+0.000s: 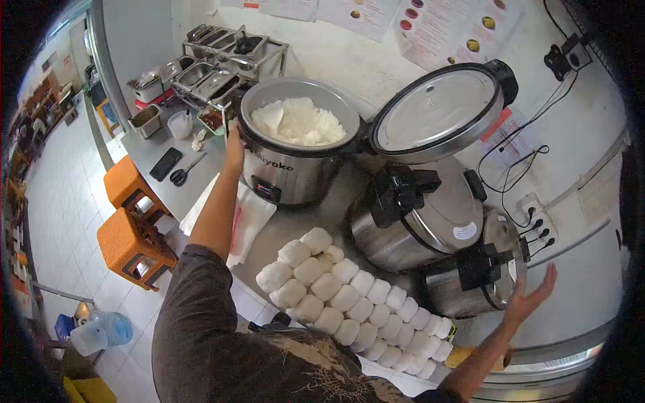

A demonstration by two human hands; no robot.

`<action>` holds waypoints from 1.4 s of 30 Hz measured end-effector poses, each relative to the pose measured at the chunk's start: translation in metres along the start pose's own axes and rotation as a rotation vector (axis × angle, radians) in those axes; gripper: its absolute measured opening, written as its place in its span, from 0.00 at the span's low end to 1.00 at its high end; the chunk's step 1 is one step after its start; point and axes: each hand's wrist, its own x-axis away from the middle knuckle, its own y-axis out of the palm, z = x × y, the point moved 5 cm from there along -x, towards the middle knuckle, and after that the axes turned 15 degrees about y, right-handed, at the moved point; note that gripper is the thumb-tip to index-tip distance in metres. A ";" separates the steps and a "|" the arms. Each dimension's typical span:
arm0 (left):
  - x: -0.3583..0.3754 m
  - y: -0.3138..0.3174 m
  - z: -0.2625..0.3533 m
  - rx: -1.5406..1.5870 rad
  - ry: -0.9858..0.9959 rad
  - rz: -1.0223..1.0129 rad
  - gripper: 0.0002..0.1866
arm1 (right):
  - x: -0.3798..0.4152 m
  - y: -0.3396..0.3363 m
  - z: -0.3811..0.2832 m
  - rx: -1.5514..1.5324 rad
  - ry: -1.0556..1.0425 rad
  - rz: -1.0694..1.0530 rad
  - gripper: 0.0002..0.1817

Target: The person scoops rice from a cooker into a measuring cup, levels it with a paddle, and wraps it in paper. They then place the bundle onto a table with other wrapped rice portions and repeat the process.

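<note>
Left hand (234,144) at rice cooker (299,181), right hand (525,303) splayed, fingers apart

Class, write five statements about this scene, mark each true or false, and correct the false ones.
1. The lid of the rice cooker is open. True.
2. The phone lies beside the scissors. True.
3. The right hand grips the phone. False: the right hand is open, with nothing seen in it.
4. The stools are blue. False: the stools are orange.
5. The left hand is beside the rice cooker. True.
</note>
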 end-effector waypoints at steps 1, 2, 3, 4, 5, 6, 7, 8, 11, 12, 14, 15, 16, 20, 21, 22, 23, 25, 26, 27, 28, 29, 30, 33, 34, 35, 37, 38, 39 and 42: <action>-0.001 -0.004 0.002 -0.015 -0.008 -0.022 0.30 | -0.005 0.008 -0.030 -0.006 -0.046 -0.020 0.41; -0.001 -0.004 0.002 -0.028 -0.016 -0.049 0.31 | -0.007 0.011 -0.055 -0.007 -0.088 -0.037 0.41; -0.002 -0.011 0.004 -0.113 0.022 -0.063 0.31 | -0.006 0.010 -0.073 -0.006 -0.092 -0.051 0.42; -0.003 -0.025 0.007 -0.196 0.061 -0.084 0.31 | -0.004 0.006 -0.087 -0.002 -0.090 -0.065 0.42; -0.004 -0.041 0.007 -0.278 0.101 -0.110 0.32 | 0.000 0.001 -0.091 0.006 -0.082 -0.079 0.42; -0.004 -0.067 -0.005 -0.392 0.164 -0.045 0.31 | 0.007 -0.003 -0.080 -0.048 -0.083 -0.075 0.43; 0.002 -0.089 -0.016 -0.502 0.230 0.021 0.29 | 0.015 -0.009 -0.072 -0.022 -0.048 -0.089 0.43; 0.016 -0.100 -0.004 -0.440 0.177 0.026 0.30 | 0.024 -0.018 -0.063 0.004 -0.013 -0.100 0.43; 0.074 -0.139 0.044 -0.484 0.130 0.086 0.26 | 0.050 -0.054 -0.032 0.080 0.085 -0.130 0.40; 0.091 -0.164 0.043 -0.448 0.101 0.142 0.26 | 0.063 -0.067 -0.015 0.094 0.135 -0.130 0.39; 0.134 -0.202 0.050 -0.480 0.106 0.247 0.24 | 0.084 -0.099 0.007 0.118 0.219 -0.132 0.34; 0.160 -0.215 0.060 -0.548 0.144 0.293 0.23 | 0.097 -0.115 0.023 0.048 0.327 -0.126 0.33; 0.187 -0.226 0.066 -0.586 0.093 0.298 0.22 | 0.113 -0.126 0.043 -0.023 0.435 -0.120 0.32; 0.286 -0.249 0.077 -0.795 0.023 0.183 0.21 | 0.185 -0.130 0.108 -0.239 0.766 -0.033 0.24; 0.312 -0.256 0.077 -0.862 0.032 0.123 0.20 | 0.206 -0.122 0.124 -0.292 0.840 -0.027 0.22; 0.339 -0.261 0.078 -1.021 0.021 -0.079 0.18 | 0.233 -0.104 0.136 -0.288 0.876 -0.131 0.19; 0.366 -0.265 0.081 -1.165 0.041 -0.279 0.17 | 0.258 -0.088 0.144 -0.285 0.913 -0.241 0.16; 0.451 -0.337 0.043 -1.177 -0.175 -0.745 0.15 | 0.288 -0.061 0.093 -0.247 0.960 -0.418 0.11; 0.495 -0.369 0.030 -1.144 -0.263 -0.975 0.14 | 0.306 -0.044 0.072 -0.299 0.916 -0.557 0.11; 0.545 -0.418 0.010 -0.874 -0.284 -1.551 0.13 | 0.325 -0.030 0.050 -0.359 0.863 -0.686 0.11; 0.571 -0.444 0.050 -1.032 -0.602 -1.440 0.13 | 0.344 -0.024 0.023 -0.438 0.795 -0.691 0.10; 0.590 -0.456 0.092 -1.118 -0.847 -1.285 0.13 | 0.354 -0.016 -0.007 -0.522 0.717 -0.685 0.10; 0.602 -0.466 0.113 -1.144 -0.957 -1.204 0.13 | 0.363 -0.013 -0.038 -0.543 0.687 -0.701 0.09; 0.625 -0.478 0.161 -1.154 -1.102 -0.999 0.12 | 0.397 -0.016 -0.122 -0.706 0.517 -0.733 0.12; 0.629 -0.478 0.167 -1.139 -1.106 -0.954 0.11 | 0.401 -0.020 -0.147 -0.759 0.480 -0.789 0.12; 0.630 -0.479 0.169 -1.123 -1.103 -0.915 0.11 | 0.403 -0.026 -0.171 -0.808 0.439 -0.848 0.13; 0.630 -0.479 0.172 -1.087 -1.093 -0.829 0.10 | 0.409 -0.030 -0.199 -0.845 0.356 -0.976 0.13; 0.627 -0.480 0.174 -1.073 -1.083 -0.784 0.10 | 0.412 -0.028 -0.212 -0.837 0.309 -1.039 0.13; 0.621 -0.482 0.172 -1.058 -1.070 -0.735 0.10 | 0.413 -0.024 -0.229 -0.831 0.256 -1.100 0.14; 0.593 -0.492 0.158 -0.991 -0.998 -0.620 0.09 | 0.408 -0.003 -0.259 -0.860 0.248 -1.148 0.12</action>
